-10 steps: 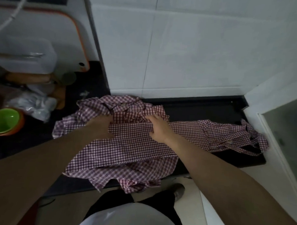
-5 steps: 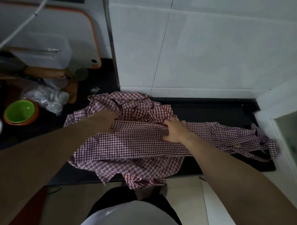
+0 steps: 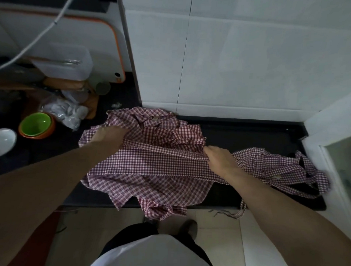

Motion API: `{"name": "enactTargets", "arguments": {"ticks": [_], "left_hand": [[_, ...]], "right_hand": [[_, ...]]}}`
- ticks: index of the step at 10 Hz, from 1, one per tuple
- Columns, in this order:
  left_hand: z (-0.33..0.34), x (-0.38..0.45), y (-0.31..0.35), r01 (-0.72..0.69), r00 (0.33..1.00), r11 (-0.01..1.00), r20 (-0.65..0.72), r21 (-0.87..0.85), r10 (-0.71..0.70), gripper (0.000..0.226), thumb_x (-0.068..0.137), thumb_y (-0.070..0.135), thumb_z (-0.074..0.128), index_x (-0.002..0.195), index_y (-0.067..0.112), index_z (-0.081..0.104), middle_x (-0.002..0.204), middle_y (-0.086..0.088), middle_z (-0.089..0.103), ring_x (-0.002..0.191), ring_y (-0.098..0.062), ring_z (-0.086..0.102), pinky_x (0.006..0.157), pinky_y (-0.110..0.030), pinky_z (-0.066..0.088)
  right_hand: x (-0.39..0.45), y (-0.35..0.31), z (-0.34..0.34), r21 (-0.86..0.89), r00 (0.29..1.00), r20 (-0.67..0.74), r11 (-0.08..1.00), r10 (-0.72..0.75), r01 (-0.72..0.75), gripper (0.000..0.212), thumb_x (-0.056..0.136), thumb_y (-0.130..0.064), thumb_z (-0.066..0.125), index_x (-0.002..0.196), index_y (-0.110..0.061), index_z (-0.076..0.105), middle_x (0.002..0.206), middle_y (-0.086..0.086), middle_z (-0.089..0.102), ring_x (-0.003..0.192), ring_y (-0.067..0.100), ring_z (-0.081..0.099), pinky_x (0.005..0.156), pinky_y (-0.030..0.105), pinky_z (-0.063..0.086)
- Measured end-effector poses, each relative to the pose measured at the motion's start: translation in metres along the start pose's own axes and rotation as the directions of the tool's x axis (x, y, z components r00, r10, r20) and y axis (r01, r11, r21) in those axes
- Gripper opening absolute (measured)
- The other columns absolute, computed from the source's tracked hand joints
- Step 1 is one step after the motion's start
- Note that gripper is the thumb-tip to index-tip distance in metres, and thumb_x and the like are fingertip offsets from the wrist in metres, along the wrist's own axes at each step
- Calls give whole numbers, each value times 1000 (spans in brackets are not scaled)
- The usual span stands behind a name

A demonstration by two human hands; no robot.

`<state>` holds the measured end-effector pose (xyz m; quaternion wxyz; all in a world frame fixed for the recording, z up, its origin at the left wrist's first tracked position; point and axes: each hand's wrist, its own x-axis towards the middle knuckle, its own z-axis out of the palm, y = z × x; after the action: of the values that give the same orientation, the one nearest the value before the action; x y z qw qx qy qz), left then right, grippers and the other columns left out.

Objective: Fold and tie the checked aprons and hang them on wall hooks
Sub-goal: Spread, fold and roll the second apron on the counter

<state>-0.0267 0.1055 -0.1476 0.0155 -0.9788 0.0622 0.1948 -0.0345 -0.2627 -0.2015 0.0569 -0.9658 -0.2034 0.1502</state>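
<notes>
Spreading apart over the last second, your left hand [image 3: 109, 135] and right hand [image 3: 219, 158] each keep a closed grip on the checked apron [image 3: 149, 167], pulling its folded band taut across the dark counter [image 3: 250, 135]; you look mid-fold, with tying and hanging not yet begun

Black counter [image 3: 250, 135]: checked aprons [image 3: 159, 168], green bowl [image 3: 36, 125], white bowl [image 3: 1, 142].
</notes>
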Motion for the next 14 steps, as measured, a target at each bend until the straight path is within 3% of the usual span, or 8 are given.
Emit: {"name": "enactTargets", "arguments": {"ticks": [2,6,8,9,10,11,12,14], "left_hand": [[27,-23,-10,32,997,994,-73,105,-25,36,95,12,54,131,11,58,124,-11,63,114,-32,58,98,-46,45],[72,-43,-25,74,994,996,-85,45,-70,59,89,11,61,146,14,43,148,-9,43,134,-28,40,111,-42,34],[66,-46,-11,212,953,974,238,-76,-188,89,82,47,69,148,8,25,154,-14,22,144,-34,20,115,-49,28],[60,-34,6,400,865,900,397,-175,-307,84,89,54,52,152,7,21,158,-18,15,145,-39,19,117,-53,25],[48,-26,29,515,821,848,356,-125,-447,70,92,56,41,144,9,42,151,-17,36,135,-37,39,108,-50,38],[44,-26,59,324,946,944,54,-58,-321,35,92,27,48,121,10,57,124,-11,59,113,-28,55,101,-44,43],[45,-27,92,60,984,969,-151,-238,-98,16,91,15,46,105,10,51,105,-8,60,91,-24,56,84,-38,47],[40,-17,180,-143,986,936,-124,-322,108,13,97,17,47,109,14,48,109,-8,61,94,-27,62,75,-37,46]], "right_hand": [[-17,-1,22,-90,1000,11,996,-15,16,38,88,-6,60,125,-14,53,123,4,51,113,21,49,93,32,40],[-39,1,44,-91,999,40,996,-7,11,35,88,-14,63,121,-19,54,130,5,47,126,23,44,112,39,30],[-40,-2,48,-37,999,43,999,-2,3,38,89,-17,62,127,-18,60,134,1,49,131,20,42,117,39,28],[-44,-2,52,33,1000,31,999,2,-3,37,88,-25,62,124,-18,65,126,-2,53,124,18,46,114,35,31],[-46,-1,56,59,999,32,998,9,-11,37,89,-34,62,121,-18,70,122,-3,55,120,16,46,112,35,33],[-46,1,58,100,999,31,995,22,-25,36,92,-37,61,121,-20,71,122,-4,55,119,15,46,110,35,36],[-46,1,59,117,997,73,993,22,-30,37,93,-35,60,125,-19,69,125,-4,52,122,15,43,112,37,34],[-56,-1,64,23,993,120,1000,-18,16,50,92,-38,54,138,-21,57,134,2,44,131,24,36,117,43,21]]}}
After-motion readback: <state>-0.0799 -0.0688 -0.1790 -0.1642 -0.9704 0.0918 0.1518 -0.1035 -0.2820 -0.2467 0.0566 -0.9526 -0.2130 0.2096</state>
